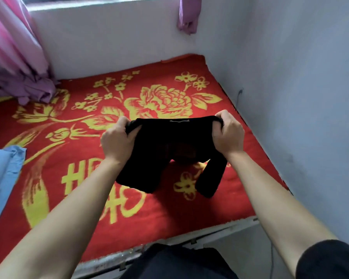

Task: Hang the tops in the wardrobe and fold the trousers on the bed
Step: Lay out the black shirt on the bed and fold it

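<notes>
Black trousers (169, 141) hang stretched between my two hands above the bed (169, 214), which is covered by a red blanket with yellow flowers. My left hand (119, 141) grips the left end of the waistband, my right hand (228, 133) grips the right end. A small label shows at the middle of the waistband. The two legs droop down and their ends touch the blanket.
Pink and purple curtains (18, 63) pile on the bed's far left. A blue pillow (2, 174) lies at the left edge. White walls close the bed in at the back and right (300, 97). The metal bed frame (210, 232) runs along the near edge.
</notes>
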A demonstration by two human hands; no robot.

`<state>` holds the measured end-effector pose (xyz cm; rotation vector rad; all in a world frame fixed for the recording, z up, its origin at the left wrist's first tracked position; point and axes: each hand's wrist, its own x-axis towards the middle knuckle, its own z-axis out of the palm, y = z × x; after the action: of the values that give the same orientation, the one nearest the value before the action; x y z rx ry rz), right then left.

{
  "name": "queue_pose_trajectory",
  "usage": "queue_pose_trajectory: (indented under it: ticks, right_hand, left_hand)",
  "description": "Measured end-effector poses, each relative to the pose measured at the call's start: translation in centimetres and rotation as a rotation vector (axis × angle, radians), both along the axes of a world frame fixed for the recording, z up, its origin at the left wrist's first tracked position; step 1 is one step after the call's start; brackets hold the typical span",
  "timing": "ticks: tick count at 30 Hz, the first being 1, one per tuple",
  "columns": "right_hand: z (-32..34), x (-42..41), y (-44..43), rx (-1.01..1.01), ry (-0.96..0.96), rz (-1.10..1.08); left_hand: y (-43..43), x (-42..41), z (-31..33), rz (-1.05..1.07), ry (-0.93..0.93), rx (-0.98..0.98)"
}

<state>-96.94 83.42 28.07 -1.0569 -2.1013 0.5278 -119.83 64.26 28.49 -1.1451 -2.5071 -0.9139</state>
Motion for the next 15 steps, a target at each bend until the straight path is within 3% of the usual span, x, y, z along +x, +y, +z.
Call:
queue_pose_trajectory:
  ticks: [8,15]
  right_hand:
    - [8.5,-0.4,1.0,0.191,0.249,-0.032]
    - [11.7,0.0,2.8,0.287,0.356,-0.077]
  left_hand:
    - [1.2,-0.6,8.7,-0.041,0.252,0.326]
    - [1.8,-1.2,11.3,-0.074,0.331,0.393]
